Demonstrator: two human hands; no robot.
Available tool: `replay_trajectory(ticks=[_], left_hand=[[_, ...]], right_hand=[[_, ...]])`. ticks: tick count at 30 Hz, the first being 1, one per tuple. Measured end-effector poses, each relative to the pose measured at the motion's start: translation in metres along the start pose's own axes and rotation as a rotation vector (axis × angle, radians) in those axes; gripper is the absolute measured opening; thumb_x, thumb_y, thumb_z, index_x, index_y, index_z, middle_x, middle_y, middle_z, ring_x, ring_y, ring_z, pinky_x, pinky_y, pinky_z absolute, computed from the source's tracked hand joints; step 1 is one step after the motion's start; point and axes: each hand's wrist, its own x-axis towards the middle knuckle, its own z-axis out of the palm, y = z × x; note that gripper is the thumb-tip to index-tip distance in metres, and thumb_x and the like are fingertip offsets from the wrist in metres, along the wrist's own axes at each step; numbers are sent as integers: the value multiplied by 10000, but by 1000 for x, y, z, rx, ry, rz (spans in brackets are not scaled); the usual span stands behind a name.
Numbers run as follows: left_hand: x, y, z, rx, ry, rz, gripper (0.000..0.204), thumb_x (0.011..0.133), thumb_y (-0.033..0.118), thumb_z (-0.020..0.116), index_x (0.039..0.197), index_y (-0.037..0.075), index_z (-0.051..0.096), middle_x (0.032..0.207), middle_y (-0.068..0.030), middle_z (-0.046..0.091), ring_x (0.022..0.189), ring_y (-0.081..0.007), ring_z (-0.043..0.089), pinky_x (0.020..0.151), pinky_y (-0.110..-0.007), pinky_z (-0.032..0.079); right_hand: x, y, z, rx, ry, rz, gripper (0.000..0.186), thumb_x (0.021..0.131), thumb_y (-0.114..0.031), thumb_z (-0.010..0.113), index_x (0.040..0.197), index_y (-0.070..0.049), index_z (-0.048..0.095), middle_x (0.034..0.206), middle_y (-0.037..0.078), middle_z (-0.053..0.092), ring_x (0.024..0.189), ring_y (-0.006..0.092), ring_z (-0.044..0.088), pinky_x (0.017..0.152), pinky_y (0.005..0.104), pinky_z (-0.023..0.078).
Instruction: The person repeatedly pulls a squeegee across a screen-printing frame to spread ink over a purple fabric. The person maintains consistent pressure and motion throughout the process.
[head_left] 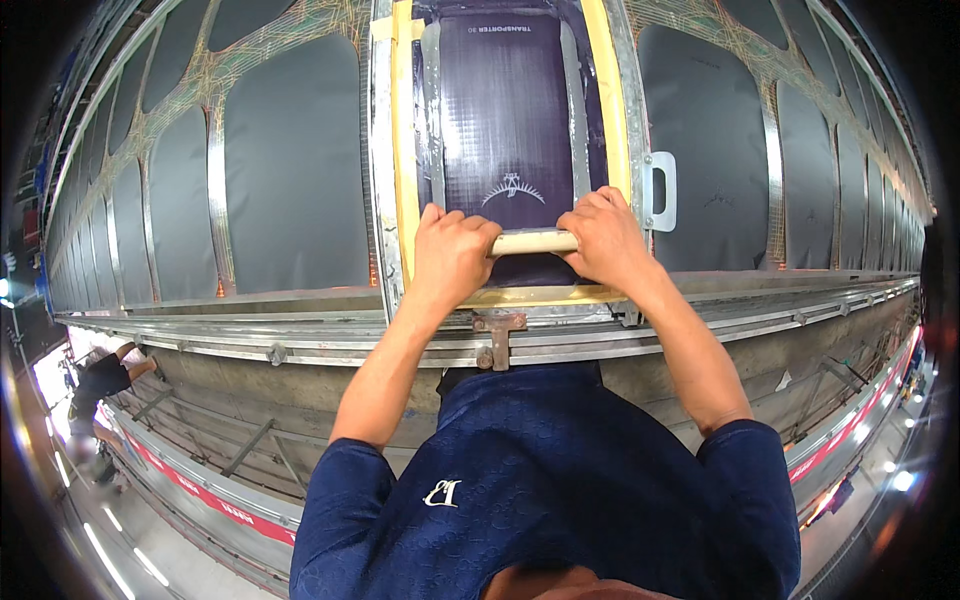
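Both my hands grip a pale, bar-shaped squeegee point(536, 242) that lies across the near end of a screen-printing frame point(382, 180). My left hand point(455, 250) is wrapped round its left end, and my right hand point(606, 236) round the right end. Inside the frame stretches a dark purple mesh point(508, 110) with a light arched emblem just beyond the squeegee. Yellow tape point(616, 90) runs along the frame's inner edges. The squeegee's lower edge is hidden from above.
Dark grey fabric panels point(295, 160) lie in rows on the long table on both sides. A white handle point(662, 190) juts from the frame's right side. Metal rails point(330, 345) and a rusty bracket point(502, 335) run before me. Another person point(100, 385) is at far left.
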Motion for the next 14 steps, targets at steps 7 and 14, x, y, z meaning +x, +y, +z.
replay_trajectory(ticks=[7,14], left_hand=[[174,-90,-31,107,64,59,217,684,263,870,833,149,760,695,-75,696,681,-311,679,710,-453,480],[342,-170,-48,189,-66,18,283,722,374,843,883,156,763,802,-116,738,826,-331,722,809,-470,544]], right_hand=[[161,99,-65,-194,44,-7,261,721,-329,837,816,-104,745,733,116,685,797,317,669,791,446,502],[309,199,-108,-96,-60,103,400,708,-423,838,949,-110,777,844,154,756,847,348,737,802,452,572]])
